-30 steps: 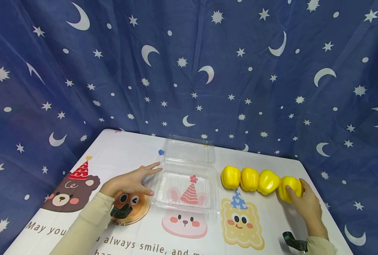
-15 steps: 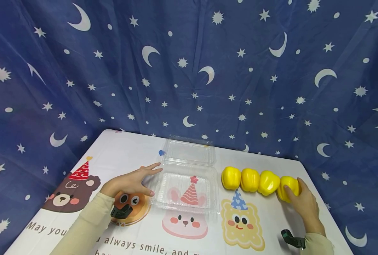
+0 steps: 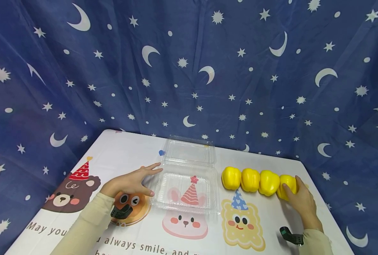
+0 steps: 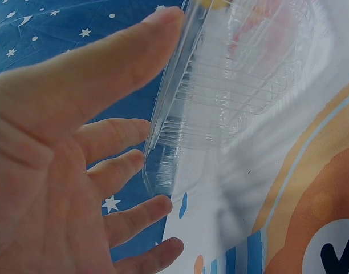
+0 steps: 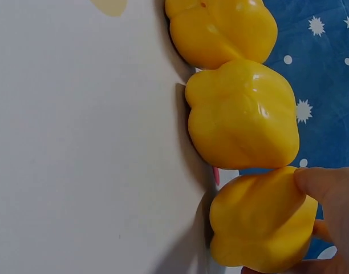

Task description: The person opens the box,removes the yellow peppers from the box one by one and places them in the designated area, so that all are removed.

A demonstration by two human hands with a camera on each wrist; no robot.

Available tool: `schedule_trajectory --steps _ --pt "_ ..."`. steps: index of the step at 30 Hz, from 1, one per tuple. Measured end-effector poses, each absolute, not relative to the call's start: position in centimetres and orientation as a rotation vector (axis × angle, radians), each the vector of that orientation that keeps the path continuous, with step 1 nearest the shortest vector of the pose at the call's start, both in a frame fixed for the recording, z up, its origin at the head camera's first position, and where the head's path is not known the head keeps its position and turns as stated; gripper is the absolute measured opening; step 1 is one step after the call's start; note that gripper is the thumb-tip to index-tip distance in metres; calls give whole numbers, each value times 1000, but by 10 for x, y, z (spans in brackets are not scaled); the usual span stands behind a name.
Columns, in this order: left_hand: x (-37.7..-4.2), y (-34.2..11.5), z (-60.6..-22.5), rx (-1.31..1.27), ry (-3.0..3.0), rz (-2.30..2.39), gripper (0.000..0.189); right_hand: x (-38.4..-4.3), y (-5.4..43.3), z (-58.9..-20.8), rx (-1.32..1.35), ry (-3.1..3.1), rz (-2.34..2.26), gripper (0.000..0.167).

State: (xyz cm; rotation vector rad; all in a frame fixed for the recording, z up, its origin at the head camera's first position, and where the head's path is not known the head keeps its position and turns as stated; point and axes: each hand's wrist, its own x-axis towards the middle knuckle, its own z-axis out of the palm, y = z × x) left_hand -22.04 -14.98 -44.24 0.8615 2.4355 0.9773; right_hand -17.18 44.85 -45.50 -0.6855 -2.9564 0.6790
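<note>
Several yellow bell peppers stand in a row on the right of the table, among them a pepper at the left end and another second from the right. My right hand grips the rightmost yellow bell pepper, thumb on the near side and fingers round the far side. In the right wrist view it touches its neighbour. A clear plastic clamshell box lies unfolded mid-table, its lid at the back. My left hand is spread at the box's left rim, thumb and fingertips at its edge.
A white tablecloth printed with cartoon figures and lettering covers the table. Behind it hangs a dark blue curtain with moons and stars. A black wrist camera sits below the right hand, another below the left.
My right hand has moved slightly left and away from me, bringing the rightmost bell pepper closer in line with the row. The left hand and the box have stayed put.
</note>
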Motion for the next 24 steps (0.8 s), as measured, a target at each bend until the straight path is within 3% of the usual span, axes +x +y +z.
schedule_trajectory --steps 24 --pt "-221 -150 -443 868 2433 973 89 -182 448 -455 -681 -2990 686 80"
